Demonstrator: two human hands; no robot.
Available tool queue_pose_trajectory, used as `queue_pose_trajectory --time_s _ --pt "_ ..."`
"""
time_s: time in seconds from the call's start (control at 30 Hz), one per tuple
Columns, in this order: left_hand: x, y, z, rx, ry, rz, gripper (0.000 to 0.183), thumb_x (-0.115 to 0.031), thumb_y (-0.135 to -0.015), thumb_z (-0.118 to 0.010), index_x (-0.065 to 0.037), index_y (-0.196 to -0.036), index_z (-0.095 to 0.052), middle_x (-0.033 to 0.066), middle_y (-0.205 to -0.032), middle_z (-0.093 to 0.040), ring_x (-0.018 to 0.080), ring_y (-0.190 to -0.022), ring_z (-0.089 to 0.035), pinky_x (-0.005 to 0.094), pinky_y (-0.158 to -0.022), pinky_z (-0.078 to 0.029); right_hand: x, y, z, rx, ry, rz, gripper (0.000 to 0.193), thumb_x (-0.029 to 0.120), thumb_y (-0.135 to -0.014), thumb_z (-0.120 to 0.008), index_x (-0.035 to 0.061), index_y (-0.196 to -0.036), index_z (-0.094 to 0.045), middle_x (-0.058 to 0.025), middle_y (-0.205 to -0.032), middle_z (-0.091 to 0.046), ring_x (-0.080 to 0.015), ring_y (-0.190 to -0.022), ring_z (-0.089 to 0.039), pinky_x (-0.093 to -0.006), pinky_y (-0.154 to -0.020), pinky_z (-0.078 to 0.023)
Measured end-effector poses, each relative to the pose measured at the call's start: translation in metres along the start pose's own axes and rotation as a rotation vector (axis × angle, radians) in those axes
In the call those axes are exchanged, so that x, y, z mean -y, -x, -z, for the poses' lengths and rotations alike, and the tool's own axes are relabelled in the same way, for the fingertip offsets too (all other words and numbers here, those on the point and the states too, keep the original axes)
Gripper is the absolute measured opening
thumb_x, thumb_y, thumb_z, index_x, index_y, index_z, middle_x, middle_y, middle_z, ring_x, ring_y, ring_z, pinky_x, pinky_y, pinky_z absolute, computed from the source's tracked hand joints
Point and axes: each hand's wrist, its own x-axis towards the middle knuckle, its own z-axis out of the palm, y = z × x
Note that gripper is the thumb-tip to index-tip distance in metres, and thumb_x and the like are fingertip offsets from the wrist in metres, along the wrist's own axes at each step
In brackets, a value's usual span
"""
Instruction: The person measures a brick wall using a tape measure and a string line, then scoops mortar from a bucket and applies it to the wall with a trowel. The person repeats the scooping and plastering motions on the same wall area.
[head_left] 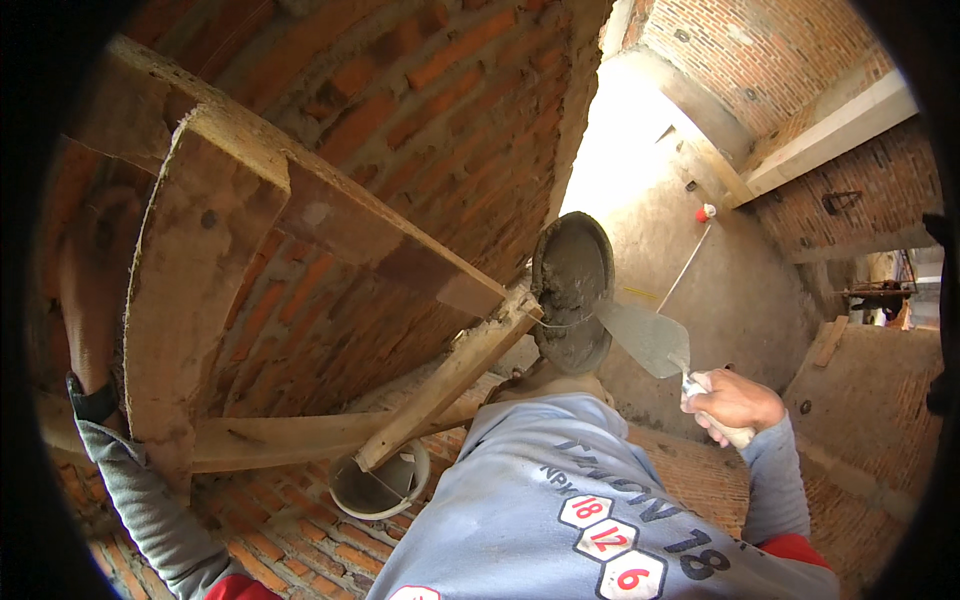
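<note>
My right hand (735,402) is closed round the pale handle of a pointed trowel (645,338). The trowel's flat grey blade reaches left, its tip at the rim of a dark bucket (543,255). Wet grey mortar (580,290) lies inside that bucket, and a thin wire handle crosses it. On the far left, my left hand (92,270) is raised beside a broad wooden board (195,270). Its fingers are in shadow by the wood, so their grip does not show.
A long timber (390,240) runs along the brick wall (440,110), meeting a slanting wooden piece (450,380) near the mortar bucket. Below stands a pale-rimmed bucket (420,475). Beyond lie a concrete floor (720,290), a thin stick (685,268) and more brick walls (760,45).
</note>
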Motion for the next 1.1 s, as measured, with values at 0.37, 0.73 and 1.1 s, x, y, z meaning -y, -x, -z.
queue_pose_trajectory --time_s 0.37,0.73,1.1 --pt "-0.008 0.005 -0.005 -0.015 0.001 0.081 0.022 -0.018 -0.105 -0.062 -0.01 -0.122 -0.073 0.0151 -0.103 -0.078 0.0223 -0.086 -0.076 0.0369 -0.075 -0.059 -0.032 -0.004 -0.023 0.103 -0.186 0.057 0.019 0.019 -0.1 -0.067 0.0029 -0.096 -0.059 -0.0038 -0.07 -0.058 -0.0156 -0.048 -0.058 -0.0344 -0.04 -0.048" --pt "-0.008 0.009 -0.007 -0.061 -0.018 0.139 0.02 -0.021 -0.105 -0.063 -0.011 -0.119 -0.073 0.0159 -0.101 -0.078 0.0214 -0.085 -0.076 0.0374 -0.072 -0.059 0.016 -0.143 -0.108 -0.05 -0.264 0.149 0.027 0.019 -0.1 -0.056 -0.0085 -0.101 -0.056 -0.011 -0.07 -0.061 -0.0235 -0.049 -0.063 -0.041 -0.038 -0.052" --pt "-0.05 0.019 0.032 0.03 0.236 -0.146 0.018 -0.017 -0.101 -0.067 -0.005 -0.114 -0.072 0.0147 -0.101 -0.077 0.0246 -0.082 -0.073 0.0368 -0.072 -0.056 -0.068 -0.197 -0.12 0.294 -0.705 0.414 0.017 0.022 -0.102 -0.064 0.0075 -0.098 -0.055 -0.0044 -0.064 -0.057 -0.0151 -0.043 -0.054 -0.0337 -0.036 -0.046"
